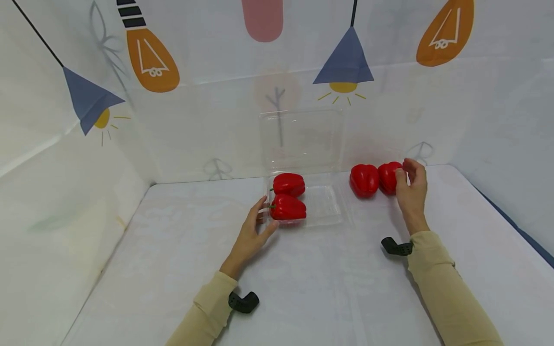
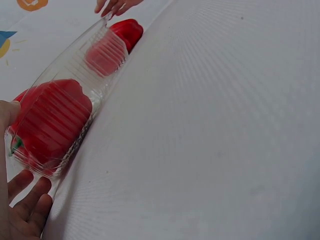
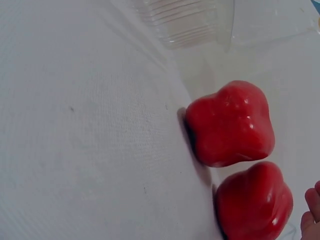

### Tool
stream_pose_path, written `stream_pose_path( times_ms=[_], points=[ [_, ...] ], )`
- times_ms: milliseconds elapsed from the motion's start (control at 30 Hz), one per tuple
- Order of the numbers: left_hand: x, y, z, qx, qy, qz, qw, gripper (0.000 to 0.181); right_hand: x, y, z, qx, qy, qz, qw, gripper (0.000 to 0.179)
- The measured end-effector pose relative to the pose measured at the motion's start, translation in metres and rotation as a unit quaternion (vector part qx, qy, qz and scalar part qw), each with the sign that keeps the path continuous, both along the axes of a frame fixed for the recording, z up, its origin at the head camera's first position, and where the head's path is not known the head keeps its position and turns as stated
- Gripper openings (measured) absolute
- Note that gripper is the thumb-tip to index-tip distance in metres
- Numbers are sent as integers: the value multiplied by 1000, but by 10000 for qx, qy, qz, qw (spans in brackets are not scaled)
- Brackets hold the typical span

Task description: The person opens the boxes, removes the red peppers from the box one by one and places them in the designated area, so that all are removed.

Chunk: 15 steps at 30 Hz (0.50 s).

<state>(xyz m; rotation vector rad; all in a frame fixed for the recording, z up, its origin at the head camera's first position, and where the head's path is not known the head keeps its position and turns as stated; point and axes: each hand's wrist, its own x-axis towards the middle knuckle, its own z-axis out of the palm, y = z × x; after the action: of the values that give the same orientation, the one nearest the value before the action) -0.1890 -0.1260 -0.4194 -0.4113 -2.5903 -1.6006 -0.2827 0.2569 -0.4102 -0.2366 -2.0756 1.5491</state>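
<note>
A clear plastic clamshell box (image 1: 322,204) stands with its lid (image 1: 303,139) raised at the back. Two red bell peppers, a rear one (image 1: 289,184) and a front one (image 1: 287,207), lie in its left half, green stems toward the left. My left hand (image 1: 251,235) is at the box's front left corner, fingers and thumb spread apart; whether it touches the wall I cannot tell. Outside the box, to its right, sit two more red bell peppers, one (image 1: 364,180) beside the other (image 3: 255,202). My right hand (image 1: 412,190) is by the rightmost pepper, with a gap visible in the right wrist view.
A white cloth covers the table (image 1: 182,250). Behind it hangs a pale curtain (image 1: 207,120) printed with lamps and bulbs, close to the raised lid. A dark camera mount sits on each wrist, the left one (image 1: 244,302) and the right one (image 1: 396,247).
</note>
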Motion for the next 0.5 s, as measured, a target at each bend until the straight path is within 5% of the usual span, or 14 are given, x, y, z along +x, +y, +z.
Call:
stream_pose_path(
  times_ms=[500],
  points=[
    [0,-1,-1,-4,6,-22,10000,75,3,-13,1,417,57,399,9983,40]
  ],
)
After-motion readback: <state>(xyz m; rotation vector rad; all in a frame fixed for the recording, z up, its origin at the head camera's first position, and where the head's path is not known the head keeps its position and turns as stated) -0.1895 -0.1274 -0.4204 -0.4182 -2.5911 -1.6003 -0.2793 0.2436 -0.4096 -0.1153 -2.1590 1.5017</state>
